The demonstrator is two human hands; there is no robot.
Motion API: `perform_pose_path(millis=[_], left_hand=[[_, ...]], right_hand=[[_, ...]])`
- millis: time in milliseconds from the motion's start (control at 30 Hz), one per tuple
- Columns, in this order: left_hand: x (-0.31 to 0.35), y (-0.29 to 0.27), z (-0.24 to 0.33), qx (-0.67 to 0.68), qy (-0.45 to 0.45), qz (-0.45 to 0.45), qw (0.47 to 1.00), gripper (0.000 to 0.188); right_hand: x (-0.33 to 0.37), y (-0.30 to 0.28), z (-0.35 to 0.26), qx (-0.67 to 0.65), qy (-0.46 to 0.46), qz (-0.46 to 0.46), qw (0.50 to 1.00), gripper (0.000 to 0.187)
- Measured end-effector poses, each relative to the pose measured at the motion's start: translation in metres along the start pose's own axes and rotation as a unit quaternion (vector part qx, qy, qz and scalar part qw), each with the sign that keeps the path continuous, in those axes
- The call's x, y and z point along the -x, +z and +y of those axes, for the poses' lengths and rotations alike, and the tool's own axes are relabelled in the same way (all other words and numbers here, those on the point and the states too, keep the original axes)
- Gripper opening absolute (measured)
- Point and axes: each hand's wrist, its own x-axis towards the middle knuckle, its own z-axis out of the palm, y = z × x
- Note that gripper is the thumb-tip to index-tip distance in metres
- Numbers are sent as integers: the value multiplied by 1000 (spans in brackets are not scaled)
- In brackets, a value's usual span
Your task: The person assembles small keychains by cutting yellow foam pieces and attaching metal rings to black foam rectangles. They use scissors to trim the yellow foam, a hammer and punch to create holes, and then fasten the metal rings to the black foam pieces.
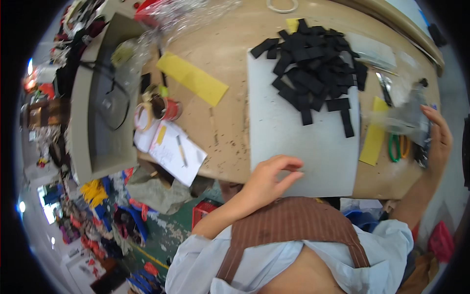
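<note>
My left hand (pixel 275 180) hovers over the near edge of a pale cutting board (pixel 298 147), thumb and fingers apart with nothing between them. At the far right my right hand (pixel 439 131) is against a blurred grey translucent thing (pixel 409 115), which has a pale tip pointing left and a dark knob at its upper end; its kind is unclear. A heap of short black fabric strips (pixel 313 63) covers the far part of the board. Two loose black strips (pixel 346 122) lie at the heap's near side.
Scissors with green and orange handles (pixel 394 147) lie beside a yellow strip (pixel 371 142). Another yellow strip (pixel 193 78) lies left of the board. Further left are a red tin (pixel 171 109), a notebook with a pen (pixel 178 152), a grey drawer box (pixel 81 132) and clear plastic wrap (pixel 186 19).
</note>
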Motion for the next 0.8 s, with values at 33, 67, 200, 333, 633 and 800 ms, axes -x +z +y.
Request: perform_pose_path(millis=[33, 67, 200, 333, 633, 800], left_hand=[[4, -3, -3, -2, -3, 14, 1000, 22], [7, -6, -5, -3, -8, 26, 1000, 21], [3, -10, -9, 29, -19, 54, 998, 19], [-4, -5, -6, -28, 41, 64, 997, 19], [-6, -2, -2, -65, 72, 35, 995, 18], [-1, -5, -9, -30, 22, 57, 998, 17]], right_hand=[[0, 14, -12, 6, 28, 26, 999, 25], [1, 17, -22, 10, 16, 30, 999, 24], [-2, 34, -70, 13, -8, -20, 1000, 20], [-14, 65, -89, 95, -4, -211, 973, 15], [13, 134, -1, 436, 143, -222, 860, 7], [27, 134, 10, 342, 131, -132, 921, 18]])
